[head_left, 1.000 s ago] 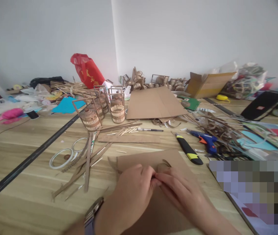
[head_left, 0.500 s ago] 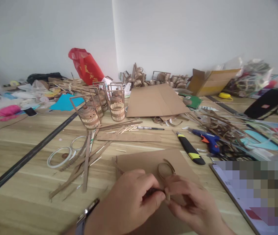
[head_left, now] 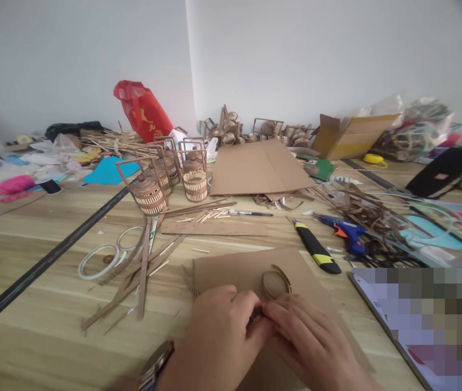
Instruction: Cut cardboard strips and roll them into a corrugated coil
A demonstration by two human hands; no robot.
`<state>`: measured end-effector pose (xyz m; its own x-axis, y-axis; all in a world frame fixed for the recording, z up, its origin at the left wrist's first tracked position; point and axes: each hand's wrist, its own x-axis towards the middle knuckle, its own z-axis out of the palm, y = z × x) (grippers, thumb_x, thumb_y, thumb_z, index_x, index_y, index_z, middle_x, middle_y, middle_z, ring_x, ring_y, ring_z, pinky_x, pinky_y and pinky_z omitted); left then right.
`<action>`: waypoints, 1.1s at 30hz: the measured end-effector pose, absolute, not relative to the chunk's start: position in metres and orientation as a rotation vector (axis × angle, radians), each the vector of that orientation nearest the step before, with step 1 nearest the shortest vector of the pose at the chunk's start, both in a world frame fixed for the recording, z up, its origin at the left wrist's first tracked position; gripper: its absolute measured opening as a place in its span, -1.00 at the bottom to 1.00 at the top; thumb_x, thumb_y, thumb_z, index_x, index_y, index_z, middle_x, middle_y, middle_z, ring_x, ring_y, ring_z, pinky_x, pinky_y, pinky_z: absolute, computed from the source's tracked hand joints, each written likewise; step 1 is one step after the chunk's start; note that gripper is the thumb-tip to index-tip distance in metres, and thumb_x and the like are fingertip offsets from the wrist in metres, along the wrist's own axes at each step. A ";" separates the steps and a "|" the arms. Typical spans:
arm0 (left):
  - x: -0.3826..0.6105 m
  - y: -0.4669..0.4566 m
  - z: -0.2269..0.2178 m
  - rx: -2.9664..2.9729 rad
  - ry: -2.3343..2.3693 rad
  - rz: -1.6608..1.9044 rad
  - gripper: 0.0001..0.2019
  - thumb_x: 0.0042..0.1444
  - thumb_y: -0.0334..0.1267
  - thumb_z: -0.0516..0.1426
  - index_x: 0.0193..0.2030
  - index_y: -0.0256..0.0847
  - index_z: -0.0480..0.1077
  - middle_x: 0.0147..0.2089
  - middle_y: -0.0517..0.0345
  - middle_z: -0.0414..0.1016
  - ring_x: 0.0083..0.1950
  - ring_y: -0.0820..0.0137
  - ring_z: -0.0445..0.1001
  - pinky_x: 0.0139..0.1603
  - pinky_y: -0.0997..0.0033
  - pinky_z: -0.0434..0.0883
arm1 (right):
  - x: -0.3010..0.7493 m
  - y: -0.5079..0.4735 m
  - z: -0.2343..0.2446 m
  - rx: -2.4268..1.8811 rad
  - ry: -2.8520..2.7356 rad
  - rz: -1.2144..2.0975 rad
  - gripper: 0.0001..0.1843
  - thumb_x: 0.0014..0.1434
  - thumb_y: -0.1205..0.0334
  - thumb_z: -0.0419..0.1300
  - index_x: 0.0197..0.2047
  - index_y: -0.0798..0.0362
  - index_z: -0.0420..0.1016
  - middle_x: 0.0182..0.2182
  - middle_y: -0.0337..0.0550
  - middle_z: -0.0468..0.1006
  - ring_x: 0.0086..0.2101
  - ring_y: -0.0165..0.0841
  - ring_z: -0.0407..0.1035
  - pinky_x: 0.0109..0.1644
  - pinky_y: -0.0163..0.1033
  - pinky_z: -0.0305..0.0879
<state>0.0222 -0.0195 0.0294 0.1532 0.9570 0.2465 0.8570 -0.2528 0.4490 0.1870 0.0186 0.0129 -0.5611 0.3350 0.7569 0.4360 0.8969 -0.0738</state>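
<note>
Low over a sheet of brown cardboard (head_left: 251, 266), my left hand (head_left: 222, 334) is closed in a pinch around a narrow brown cardboard strip. The strip's ridged tail (head_left: 190, 283) sticks out at the left of that hand. My right hand (head_left: 312, 339) is closed too, its fingertips meeting the left ones on the same work; the part between them is mostly hidden. A curled brown strip (head_left: 289, 282) loops up just beyond the right fingers; whether it joins the held piece I cannot tell.
A black and yellow utility knife (head_left: 316, 248) and blue glue gun (head_left: 348, 233) lie to the right, beside a tablet-like device (head_left: 389, 331). Tape rings (head_left: 88, 271) and cardboard strips (head_left: 143, 277) lie left. Small lidded baskets (head_left: 148, 195) stand farther back, near a large cardboard sheet (head_left: 259, 168).
My right fingers have closed in over the strip end and lie flatter against my left hand. My left hand and wrist have shifted slightly right. The ridged tail has swung a little left.
</note>
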 end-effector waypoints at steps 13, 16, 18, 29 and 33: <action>0.010 -0.029 0.058 2.153 1.340 0.833 -0.91 0.21 -0.35 0.19 -0.33 -0.20 0.42 -0.40 0.26 0.49 -0.34 0.45 0.48 -0.33 0.54 0.29 | 0.197 0.017 0.013 -0.409 -2.115 0.268 -0.86 0.40 0.30 0.01 -0.08 0.05 0.39 -0.39 -0.16 0.53 -0.34 -0.40 0.48 -0.24 -0.34 0.46; 0.007 -0.031 0.061 2.163 1.355 0.786 -0.95 0.21 -0.30 0.21 -0.29 -0.19 0.46 -0.38 0.24 0.50 -0.32 0.43 0.49 -0.32 0.52 0.30 | 0.204 0.014 0.010 -0.422 -2.175 0.211 -0.82 0.39 0.34 0.02 -0.05 0.08 0.42 -0.33 -0.13 0.54 -0.28 -0.38 0.48 -0.18 -0.32 0.44; 0.008 -0.030 0.059 2.185 1.442 0.683 -0.95 0.19 -0.28 0.22 -0.29 -0.17 0.48 -0.39 0.22 0.50 -0.32 0.38 0.50 -0.33 0.48 0.30 | 0.208 0.012 0.007 -0.440 -2.244 0.130 -0.80 0.38 0.34 0.02 -0.02 0.09 0.44 -0.28 -0.11 0.57 -0.22 -0.35 0.48 -0.11 -0.28 0.43; 0.020 -0.026 0.033 2.371 1.776 0.608 -0.86 0.08 -0.44 0.16 -0.47 -0.20 0.40 -0.51 0.17 0.49 -0.47 0.31 0.48 -0.50 0.39 0.15 | 0.206 0.012 -0.005 -0.585 -2.292 -0.229 -0.74 0.36 0.37 0.02 0.00 0.06 0.49 -0.26 -0.11 0.62 -0.22 -0.33 0.52 -0.03 -0.25 0.45; 0.018 -0.030 0.041 2.320 1.613 0.744 -0.81 0.15 -0.39 0.16 -0.49 -0.20 0.35 -0.51 0.23 0.45 -0.46 0.40 0.45 -0.46 0.46 0.21 | 0.200 0.015 0.006 -0.503 -2.199 0.150 -0.82 0.39 0.30 0.03 -0.07 0.06 0.44 -0.34 -0.13 0.59 -0.30 -0.39 0.53 -0.20 -0.35 0.49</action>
<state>0.0176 -0.0298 0.0412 0.2696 0.9217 0.2789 0.8107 -0.3735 0.4509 0.1999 0.0146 0.0059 -0.5557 0.4052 0.7259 0.3029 0.9118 -0.2771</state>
